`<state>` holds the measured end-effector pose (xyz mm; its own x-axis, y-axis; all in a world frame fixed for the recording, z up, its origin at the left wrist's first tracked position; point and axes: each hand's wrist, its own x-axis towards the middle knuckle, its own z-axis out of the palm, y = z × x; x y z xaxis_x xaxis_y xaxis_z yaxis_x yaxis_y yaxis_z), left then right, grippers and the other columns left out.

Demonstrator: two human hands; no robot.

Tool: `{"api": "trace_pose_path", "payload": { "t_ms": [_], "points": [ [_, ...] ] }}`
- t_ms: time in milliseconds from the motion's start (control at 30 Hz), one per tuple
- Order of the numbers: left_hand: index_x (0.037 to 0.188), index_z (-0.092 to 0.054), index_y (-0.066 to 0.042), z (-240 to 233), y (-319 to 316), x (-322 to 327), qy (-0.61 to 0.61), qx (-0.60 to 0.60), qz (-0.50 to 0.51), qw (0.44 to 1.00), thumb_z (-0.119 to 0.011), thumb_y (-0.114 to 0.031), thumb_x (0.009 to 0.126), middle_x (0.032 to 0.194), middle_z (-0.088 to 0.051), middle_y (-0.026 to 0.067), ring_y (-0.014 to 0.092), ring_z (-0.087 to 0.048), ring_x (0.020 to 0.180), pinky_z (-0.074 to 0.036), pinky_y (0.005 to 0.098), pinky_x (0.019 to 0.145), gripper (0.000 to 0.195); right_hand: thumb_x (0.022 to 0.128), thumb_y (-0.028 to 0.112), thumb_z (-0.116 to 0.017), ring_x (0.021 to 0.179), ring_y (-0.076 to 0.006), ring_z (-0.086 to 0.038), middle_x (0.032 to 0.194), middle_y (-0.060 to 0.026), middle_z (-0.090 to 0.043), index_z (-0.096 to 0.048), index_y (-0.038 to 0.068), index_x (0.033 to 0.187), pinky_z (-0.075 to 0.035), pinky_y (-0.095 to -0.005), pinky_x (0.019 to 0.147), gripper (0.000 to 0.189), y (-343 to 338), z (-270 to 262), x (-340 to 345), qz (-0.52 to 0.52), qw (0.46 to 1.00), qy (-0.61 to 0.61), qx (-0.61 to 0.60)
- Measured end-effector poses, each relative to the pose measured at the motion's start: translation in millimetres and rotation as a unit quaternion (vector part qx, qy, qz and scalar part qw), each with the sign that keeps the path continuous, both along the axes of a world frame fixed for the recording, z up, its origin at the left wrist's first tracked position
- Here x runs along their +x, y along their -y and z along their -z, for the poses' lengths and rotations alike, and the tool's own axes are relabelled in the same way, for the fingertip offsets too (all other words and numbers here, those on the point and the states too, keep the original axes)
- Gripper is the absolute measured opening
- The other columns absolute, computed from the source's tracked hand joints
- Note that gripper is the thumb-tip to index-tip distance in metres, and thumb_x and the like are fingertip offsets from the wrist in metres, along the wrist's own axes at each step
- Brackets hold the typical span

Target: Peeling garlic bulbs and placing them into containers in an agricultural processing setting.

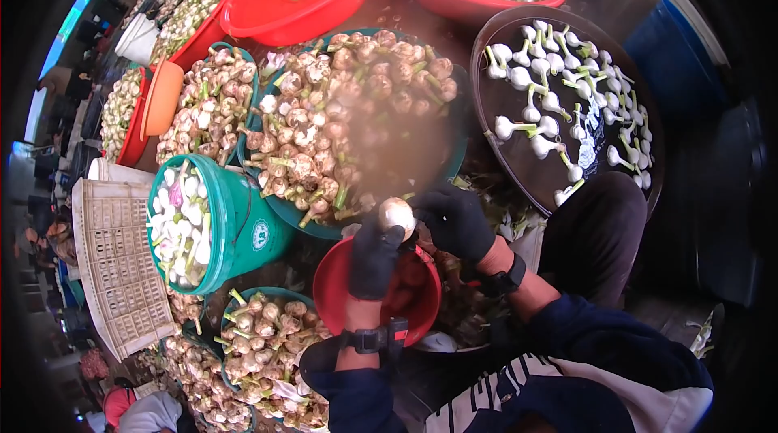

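My left hand, in a black glove, grips a pale garlic bulb between thumb and fingers. Right beside the bulb is my right hand, also black-gloved, with its fingers bent. Whether it holds anything is hidden. A red bucket stands below my left hand, its inside partly covered by the hand and wrist. Just beyond both hands, a wide green tub is heaped with unpeeled garlic bulbs on short green stems. A blurred patch hides part of that heap.
A dark round tray of peeled bulbs lies at the right, by my knee. At the left stand a green bucket of white bulbs and a plastic crate. Red basins sit at the back. Another person is at lower left.
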<state>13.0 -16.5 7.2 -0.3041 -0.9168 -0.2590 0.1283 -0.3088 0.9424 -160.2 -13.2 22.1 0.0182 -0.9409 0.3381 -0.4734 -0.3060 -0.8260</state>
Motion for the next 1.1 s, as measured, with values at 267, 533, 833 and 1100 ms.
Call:
{"api": "trace_pose_path", "payload": {
  "t_ms": [267, 533, 833, 1100],
  "points": [
    [0.119, -0.05, 0.002, -17.6, 0.2, -3.4, 0.128, -0.059, 0.104, 0.985, -0.063, -0.011, 0.08, 0.104, -0.06, 0.0086, 0.015, -0.059, 0.092, -0.05, 0.0289, 0.079, 0.044, 0.074, 0.008, -0.061, 0.066, -0.035, -0.057, 0.071, -0.0139, -0.058, -0.056, 0.005, 0.077, -0.045, -0.042, 0.056, 0.006, -9.8, 21.1, 5.6, 0.054, 0.996, -0.068, -0.011],
    [0.129, -0.042, 0.002, -3.8, -3.7, 5.6, 0.148, -0.146, 0.087, 0.974, -0.067, -0.013, 0.077, 0.114, -0.057, 0.0117, 0.017, -0.055, 0.104, -0.047, 0.0303, 0.087, 0.06, 0.077, 0.009, -0.064, 0.07, -0.0361, -0.061, 0.073, -0.0184, -0.062, -0.06, 0.002, 0.082, -0.048, -0.039, 0.061, 0.01, -8.8, 17.2, -3.3, 0.018, 0.98, 0.101, 0.17],
    [0.113, -0.055, 0.002, -3.6, -12.6, -16.2, 0.366, -0.207, 0.075, 0.904, -0.07, -0.016, 0.074, 0.111, -0.061, 0.0191, 0.026, -0.062, 0.098, -0.049, 0.0352, 0.082, 0.046, 0.075, 0.014, -0.065, 0.063, -0.0309, -0.062, 0.067, -0.0189, -0.061, -0.065, 0.0, 0.079, -0.047, -0.0362, 0.06, 0.014, -11.1, 46.7, 4.0, 0.06, 0.978, 0.023, 0.2],
    [0.116, -0.053, 0.004, -12.4, -13.8, -20.6, 0.147, -0.205, 0.05, 0.966, -0.064, -0.006, 0.07, 0.107, -0.06, 0.0162, 0.022, -0.06, 0.094, -0.048, 0.0331, 0.082, 0.049, 0.079, 0.016, -0.061, 0.057, -0.0138, -0.052, 0.061, -0.0129, -0.061, -0.066, -0.003, 0.08, -0.043, -0.034, 0.057, 0.02, 8.1, 68.1, -6.2, -0.038, 0.929, 0.101, 0.355]
  ]
}}
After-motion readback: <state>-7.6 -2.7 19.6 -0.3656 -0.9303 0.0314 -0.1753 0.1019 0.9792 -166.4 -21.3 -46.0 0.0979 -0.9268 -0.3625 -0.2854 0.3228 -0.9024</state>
